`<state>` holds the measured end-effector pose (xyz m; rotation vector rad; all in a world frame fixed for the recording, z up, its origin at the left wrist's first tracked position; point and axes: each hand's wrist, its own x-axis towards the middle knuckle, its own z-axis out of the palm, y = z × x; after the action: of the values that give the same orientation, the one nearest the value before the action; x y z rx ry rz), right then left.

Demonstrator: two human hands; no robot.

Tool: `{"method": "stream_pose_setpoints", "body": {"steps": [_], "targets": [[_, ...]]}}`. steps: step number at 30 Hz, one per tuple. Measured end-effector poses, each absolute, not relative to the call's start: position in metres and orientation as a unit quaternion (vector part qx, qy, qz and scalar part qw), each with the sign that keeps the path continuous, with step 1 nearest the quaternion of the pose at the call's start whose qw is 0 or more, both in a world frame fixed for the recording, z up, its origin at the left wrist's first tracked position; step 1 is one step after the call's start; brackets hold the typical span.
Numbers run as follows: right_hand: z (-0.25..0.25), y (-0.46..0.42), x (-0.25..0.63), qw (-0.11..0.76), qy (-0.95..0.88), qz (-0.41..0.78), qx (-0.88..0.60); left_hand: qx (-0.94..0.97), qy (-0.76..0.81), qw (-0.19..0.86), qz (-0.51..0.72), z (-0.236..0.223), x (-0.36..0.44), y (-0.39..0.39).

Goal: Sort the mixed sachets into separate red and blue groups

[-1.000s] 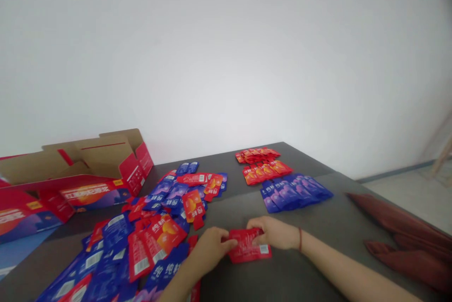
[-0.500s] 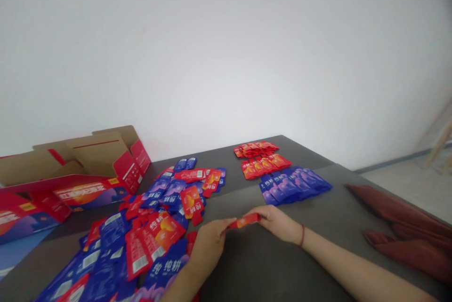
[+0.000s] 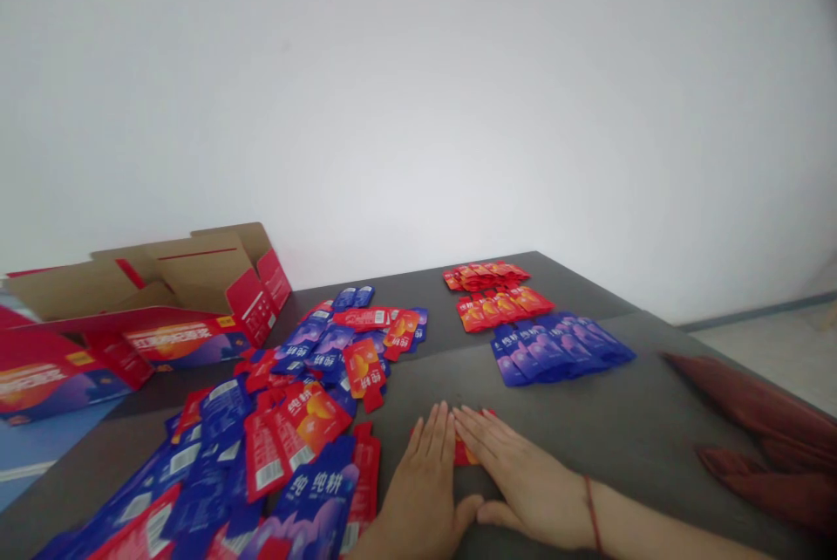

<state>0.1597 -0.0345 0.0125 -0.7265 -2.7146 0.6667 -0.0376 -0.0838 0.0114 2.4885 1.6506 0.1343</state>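
A red sachet [image 3: 463,453] lies on the dark table, mostly covered by my two hands. My left hand [image 3: 424,486] rests flat over its left part, fingers stretched out. From the right, my right hand [image 3: 520,477] presses flat on it too, fingers straight and fingertips touching those of the left. To the left spreads a loose heap of red and blue sachets, with a blue sachet [image 3: 314,490] closest to my left hand. Beyond my hands are a fanned row of blue sachets [image 3: 559,346], a row of red sachets [image 3: 503,307] and a further red pile [image 3: 487,274].
An open cardboard box [image 3: 189,281] with red flaps stands at the back left, beside another printed box [image 3: 58,381]. Dark red cloth [image 3: 772,429] lies at the right edge of the table [image 3: 425,377]. A white wall rises behind.
Both hands have lowered the red sachet from a raised grip onto the table. They have let go of its ends and flattened out over it. The view has shifted slightly.
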Motion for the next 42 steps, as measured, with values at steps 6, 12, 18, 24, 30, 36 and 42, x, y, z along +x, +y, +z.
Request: {"method": "stream_pose_setpoints", "body": {"steps": [6, 12, 18, 24, 30, 36, 42], "targets": [[0.017, -0.028, 0.185, 0.094, -0.933, 0.227, -0.264, 0.802, 0.585, 0.118, 0.019, 0.028, -0.034, -0.088], [0.022, -0.027, 0.178, 0.119, -0.925, 0.186, -0.310, 0.782, 0.617, 0.074, 0.045, 0.018, -0.021, -0.080], [0.025, -0.010, 0.161, 0.236, -0.885, 0.264, -0.303, 0.802, 0.558, 0.119, 0.176, 0.027, -0.032, -0.066], [0.010, -0.010, 0.151, 0.282, -0.725, 0.528, -0.340, 0.752, 0.603, 0.155, 0.218, 0.041, -0.032, -0.068], [0.008, -0.011, 0.153, 0.221, -0.596, 0.723, -0.270, 0.740, 0.592, 0.170, 0.270, 0.026, -0.035, -0.061], [0.053, 0.061, 0.203, 0.210, -0.734, 0.511, -0.396, 0.651, 0.617, 0.332, 0.292, 0.005, -0.047, -0.041], [0.085, 0.165, 0.219, 0.183, -0.839, 0.049, -0.511, 0.684, 0.623, 0.267, 0.270, -0.005, -0.048, -0.037]]}}
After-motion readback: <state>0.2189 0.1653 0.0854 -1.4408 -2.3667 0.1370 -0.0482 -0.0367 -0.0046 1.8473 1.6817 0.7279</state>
